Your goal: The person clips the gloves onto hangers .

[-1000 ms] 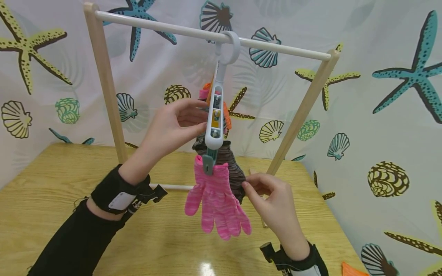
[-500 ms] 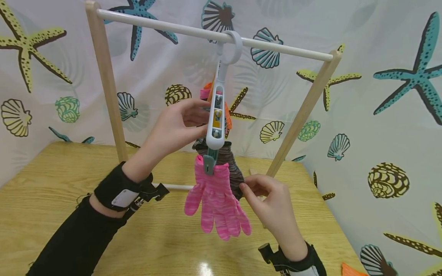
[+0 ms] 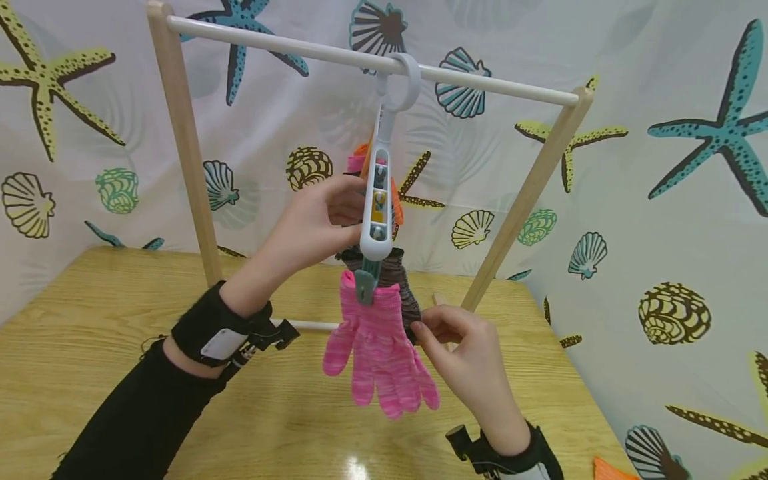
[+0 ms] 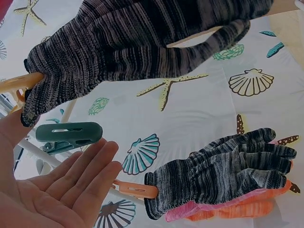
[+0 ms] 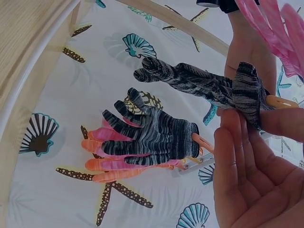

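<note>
A pink glove (image 3: 378,347) hangs from a green clip (image 3: 365,287) at the near end of a white clip hanger (image 3: 376,233). Behind it hangs a dark striped knit glove (image 3: 408,300), its cuff held by a yellow clip (image 4: 21,83). My right hand (image 3: 468,353) pinches this dark glove between thumb and fingers. My left hand (image 3: 309,223) is beside the hanger, fingers extended; in the left wrist view its palm faces a green clip (image 4: 69,133), and the thumb is near the dark glove's cuff. Whether the thumb touches it I cannot tell.
A wooden rack with a white top bar (image 3: 288,47) stands on the wood table (image 3: 270,413). Another dark striped glove (image 4: 218,171) hangs from an orange clip (image 4: 137,190), with pink and orange gloves behind it. Something orange (image 3: 612,469) lies at the table's right front edge.
My right hand has shifted slightly left, with the dark glove drawn further behind the pink one. My left hand has moved slightly right and down.
</note>
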Demonstrator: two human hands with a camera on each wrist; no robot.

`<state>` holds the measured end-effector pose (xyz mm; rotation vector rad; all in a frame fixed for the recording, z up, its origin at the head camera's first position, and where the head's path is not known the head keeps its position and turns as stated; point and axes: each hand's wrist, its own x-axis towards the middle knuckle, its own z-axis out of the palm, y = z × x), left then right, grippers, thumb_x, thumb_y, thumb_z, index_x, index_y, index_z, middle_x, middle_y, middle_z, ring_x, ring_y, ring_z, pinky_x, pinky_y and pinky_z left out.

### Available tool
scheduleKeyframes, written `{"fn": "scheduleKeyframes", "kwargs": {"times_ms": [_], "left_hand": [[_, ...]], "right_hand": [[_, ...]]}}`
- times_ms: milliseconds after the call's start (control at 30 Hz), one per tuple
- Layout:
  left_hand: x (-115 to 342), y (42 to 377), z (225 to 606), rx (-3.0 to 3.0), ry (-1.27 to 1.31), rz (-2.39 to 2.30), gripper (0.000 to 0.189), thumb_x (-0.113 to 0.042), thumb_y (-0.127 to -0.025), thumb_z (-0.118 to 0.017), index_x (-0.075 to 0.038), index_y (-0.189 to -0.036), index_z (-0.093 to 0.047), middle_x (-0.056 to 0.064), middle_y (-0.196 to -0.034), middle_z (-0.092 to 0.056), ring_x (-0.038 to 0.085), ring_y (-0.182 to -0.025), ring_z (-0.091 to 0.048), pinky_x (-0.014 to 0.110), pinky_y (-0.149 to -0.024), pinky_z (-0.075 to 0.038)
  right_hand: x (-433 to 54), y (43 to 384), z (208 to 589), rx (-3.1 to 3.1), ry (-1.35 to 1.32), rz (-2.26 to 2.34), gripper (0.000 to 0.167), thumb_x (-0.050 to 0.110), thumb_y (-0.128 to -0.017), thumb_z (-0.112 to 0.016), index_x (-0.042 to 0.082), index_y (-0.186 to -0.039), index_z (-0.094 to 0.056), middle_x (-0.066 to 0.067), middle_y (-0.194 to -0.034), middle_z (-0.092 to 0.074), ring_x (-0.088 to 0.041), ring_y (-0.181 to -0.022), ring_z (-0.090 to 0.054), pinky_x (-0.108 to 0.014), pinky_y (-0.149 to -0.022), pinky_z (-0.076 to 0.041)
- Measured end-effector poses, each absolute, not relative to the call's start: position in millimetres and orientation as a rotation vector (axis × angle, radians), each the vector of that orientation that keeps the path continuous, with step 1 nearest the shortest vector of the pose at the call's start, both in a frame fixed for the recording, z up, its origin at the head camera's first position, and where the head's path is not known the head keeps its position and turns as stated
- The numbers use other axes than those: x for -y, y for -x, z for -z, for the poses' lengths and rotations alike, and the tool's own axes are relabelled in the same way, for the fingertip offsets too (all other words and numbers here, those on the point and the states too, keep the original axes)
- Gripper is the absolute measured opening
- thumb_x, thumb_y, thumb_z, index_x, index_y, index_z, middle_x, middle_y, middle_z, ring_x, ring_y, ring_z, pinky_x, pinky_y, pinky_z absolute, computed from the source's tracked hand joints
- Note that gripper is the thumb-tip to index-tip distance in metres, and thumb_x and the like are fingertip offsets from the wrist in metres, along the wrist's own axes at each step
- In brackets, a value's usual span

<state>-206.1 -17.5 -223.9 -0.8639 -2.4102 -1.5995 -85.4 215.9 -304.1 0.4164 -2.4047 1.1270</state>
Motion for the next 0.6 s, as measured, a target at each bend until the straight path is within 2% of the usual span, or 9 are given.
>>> {"fn": "scheduleKeyframes", "kwargs": {"times_ms": [267,467,600], "left_hand": [[13.1,207.8,223.9,2.419,0.879,1.593,0.050,-0.002,-0.094,-0.075,-0.001,-0.142,-0.061,0.018,-0.127,-0.074,0.032,-0.112,-0.074,0.044,-0.104,-0.059],[12.2,206.2,222.9,2.393,0.896,1.608,0.044,-0.002,-0.095,-0.073,0.000,-0.139,-0.064,0.019,-0.128,-0.073,0.032,-0.111,-0.074,0.044,-0.103,-0.060],[11.2,206.9,223.5,2.376,0.889,1.609,0.040,-0.002,-0.097,-0.071,-0.001,-0.136,-0.066,0.019,-0.128,-0.075,0.033,-0.113,-0.075,0.044,-0.104,-0.059]], "right_hand": [[-214.4,85.1,306.5,2.402,-0.452,-1.152,0.004,0.003,-0.095,-0.078,-0.001,-0.093,-0.078,-0.007,-0.083,-0.077,-0.006,-0.072,-0.072,-0.024,-0.068,-0.062],[-213.3,85.1,308.8,2.409,-0.445,-1.168,0.001,-0.001,-0.092,-0.079,-0.001,-0.092,-0.078,-0.008,-0.082,-0.077,-0.006,-0.072,-0.071,-0.024,-0.068,-0.063],[-212.3,85.5,310.1,2.412,-0.440,-1.156,0.005,-0.005,-0.091,-0.078,0.001,-0.092,-0.078,-0.008,-0.081,-0.076,-0.007,-0.071,-0.071,-0.023,-0.068,-0.062]]}}
